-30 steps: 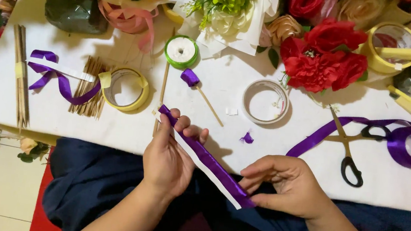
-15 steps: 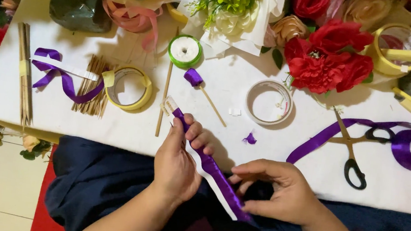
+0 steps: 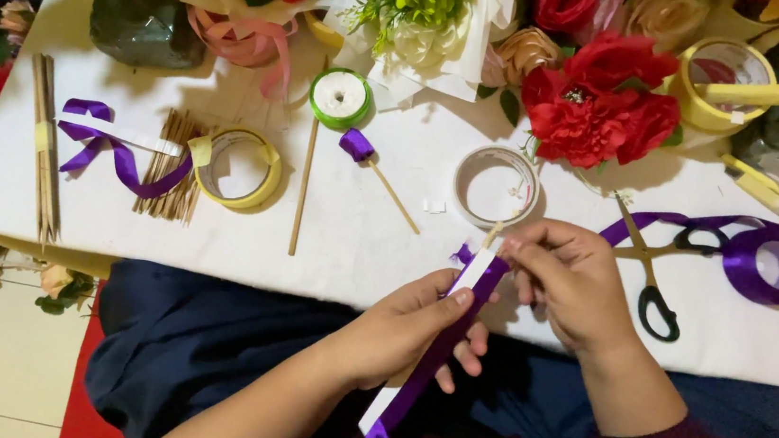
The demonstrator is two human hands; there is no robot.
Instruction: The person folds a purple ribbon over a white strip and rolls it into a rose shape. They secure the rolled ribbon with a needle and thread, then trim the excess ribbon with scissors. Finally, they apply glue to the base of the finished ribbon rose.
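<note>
hands working a purple ribbon strip at the surface edge

the left hand is gripping a purple ribbon strip with a white band along it, its fingers wrapping round the middle of the strip while the lower end is hanging down over the lap. the right hand is pinching the strip's top end, fingers closing narrow on it together with a thin wooden stick, right at the near edge of the white surface. just beyond the right hand, scissors are lying on a loose purple ribbon roll. further in, a white tape ring is sitting near the middle and a yellow tape ring to the left. red flowers are crowding the far side.
</note>
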